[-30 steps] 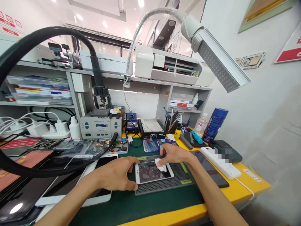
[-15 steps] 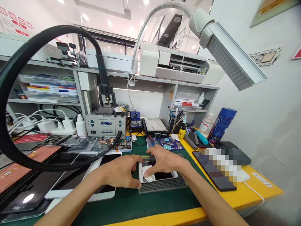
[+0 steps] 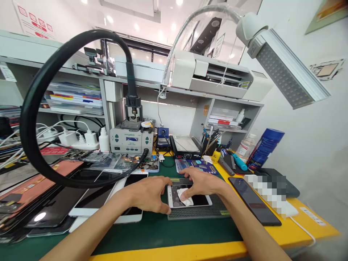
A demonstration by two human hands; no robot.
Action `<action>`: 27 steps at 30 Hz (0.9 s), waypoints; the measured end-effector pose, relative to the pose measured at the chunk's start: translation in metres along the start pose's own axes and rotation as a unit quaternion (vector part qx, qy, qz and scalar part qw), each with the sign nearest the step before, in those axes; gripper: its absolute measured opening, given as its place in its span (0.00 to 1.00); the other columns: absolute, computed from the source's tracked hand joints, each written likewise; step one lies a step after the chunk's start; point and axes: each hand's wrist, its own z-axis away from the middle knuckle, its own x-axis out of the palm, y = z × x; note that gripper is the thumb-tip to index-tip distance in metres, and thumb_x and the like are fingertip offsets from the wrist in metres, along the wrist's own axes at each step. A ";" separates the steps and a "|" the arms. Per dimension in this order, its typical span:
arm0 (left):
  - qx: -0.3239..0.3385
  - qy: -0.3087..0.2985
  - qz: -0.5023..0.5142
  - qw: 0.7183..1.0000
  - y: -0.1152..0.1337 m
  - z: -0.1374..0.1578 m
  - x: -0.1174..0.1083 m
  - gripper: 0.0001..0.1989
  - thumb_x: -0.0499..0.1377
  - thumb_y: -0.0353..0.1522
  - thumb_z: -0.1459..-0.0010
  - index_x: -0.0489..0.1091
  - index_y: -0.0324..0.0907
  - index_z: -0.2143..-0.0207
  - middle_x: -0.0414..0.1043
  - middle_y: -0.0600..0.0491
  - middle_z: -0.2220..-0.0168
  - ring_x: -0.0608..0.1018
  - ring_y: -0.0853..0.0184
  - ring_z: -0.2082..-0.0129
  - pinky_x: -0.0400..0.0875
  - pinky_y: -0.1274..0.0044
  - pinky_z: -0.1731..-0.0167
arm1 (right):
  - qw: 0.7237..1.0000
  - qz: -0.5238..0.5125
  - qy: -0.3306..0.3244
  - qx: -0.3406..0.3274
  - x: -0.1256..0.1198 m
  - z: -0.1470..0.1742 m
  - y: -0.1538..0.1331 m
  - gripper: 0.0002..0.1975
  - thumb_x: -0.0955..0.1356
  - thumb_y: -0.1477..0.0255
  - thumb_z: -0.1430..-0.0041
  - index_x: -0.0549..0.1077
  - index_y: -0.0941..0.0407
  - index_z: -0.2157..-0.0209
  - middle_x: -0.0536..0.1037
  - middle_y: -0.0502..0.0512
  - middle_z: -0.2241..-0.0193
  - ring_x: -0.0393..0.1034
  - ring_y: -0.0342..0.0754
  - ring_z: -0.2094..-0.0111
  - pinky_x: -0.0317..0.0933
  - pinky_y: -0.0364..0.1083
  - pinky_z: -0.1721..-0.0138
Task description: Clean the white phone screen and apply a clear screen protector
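Observation:
A white-framed smartphone (image 3: 202, 200) with a dark screen lies flat on a grey perforated mat (image 3: 195, 214). My right hand (image 3: 203, 181) arches over it, its thumb pressing a crumpled white tissue (image 3: 185, 197) onto the screen, fingers reaching past the phone's far edge. My left hand (image 3: 148, 194) is at the phone's left end, thumb and forefinger spread apart, the thumb tip by the mat's left edge. The screen's left part, beside the tissue, looks smudged.
Larger white devices (image 3: 130, 218) lie left, near a looping black hose (image 3: 25, 123) and a grey control station (image 3: 130, 139). A black phone (image 3: 255, 203) rests right, before a blue can (image 3: 266, 148). A lamp (image 3: 290, 69) hangs above.
The tissue under my right thumb has slid right along the screen, from near the phone's left end toward its middle. The camera view has shifted left. My left hand stays beside the phone.

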 end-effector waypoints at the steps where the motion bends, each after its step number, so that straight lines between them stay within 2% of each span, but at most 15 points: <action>1: 0.001 -0.001 0.000 1.000 -0.001 0.000 0.000 0.38 0.62 0.52 0.56 0.65 0.44 0.45 0.72 0.50 0.59 0.75 0.57 0.63 0.66 0.74 0.69 | 1.000 0.003 0.002 -0.008 0.003 0.000 -0.004 0.51 0.76 0.49 0.61 0.60 0.54 0.37 0.66 0.63 0.45 0.64 0.61 0.47 0.62 0.51 0.52; 8: 0.003 -0.015 0.004 1.000 -0.004 -0.002 0.001 0.42 0.62 0.54 0.55 0.61 0.45 0.40 0.72 0.50 0.59 0.76 0.57 0.63 0.66 0.74 0.71 | 0.998 0.000 -0.010 -0.058 0.014 -0.003 -0.017 0.53 0.74 0.46 0.58 0.57 0.56 0.35 0.60 0.65 0.38 0.59 0.64 0.42 0.61 0.52 0.50; 16: -0.002 -0.015 -0.003 1.000 -0.004 -0.001 0.000 0.41 0.62 0.54 0.55 0.63 0.47 0.42 0.72 0.51 0.57 0.76 0.57 0.63 0.66 0.75 0.70 | 1.000 -0.018 -0.014 -0.015 0.001 0.002 -0.002 0.53 0.76 0.48 0.60 0.58 0.54 0.36 0.65 0.64 0.43 0.65 0.60 0.49 0.64 0.51 0.56; 21: -0.001 -0.014 0.004 1.000 -0.004 -0.001 0.001 0.42 0.63 0.54 0.55 0.62 0.46 0.41 0.73 0.49 0.55 0.76 0.55 0.60 0.67 0.74 0.69 | 1.000 -0.007 0.006 -0.016 0.006 0.001 -0.006 0.52 0.75 0.48 0.59 0.59 0.55 0.36 0.66 0.64 0.44 0.64 0.62 0.47 0.62 0.53 0.52; 27: 0.004 -0.007 0.003 1.000 -0.005 -0.002 0.001 0.42 0.62 0.54 0.55 0.62 0.46 0.40 0.72 0.48 0.53 0.76 0.55 0.60 0.67 0.74 0.68 | 0.999 -0.020 0.008 -0.035 0.017 -0.001 -0.021 0.56 0.74 0.44 0.59 0.56 0.57 0.34 0.58 0.66 0.37 0.58 0.67 0.41 0.60 0.55 0.48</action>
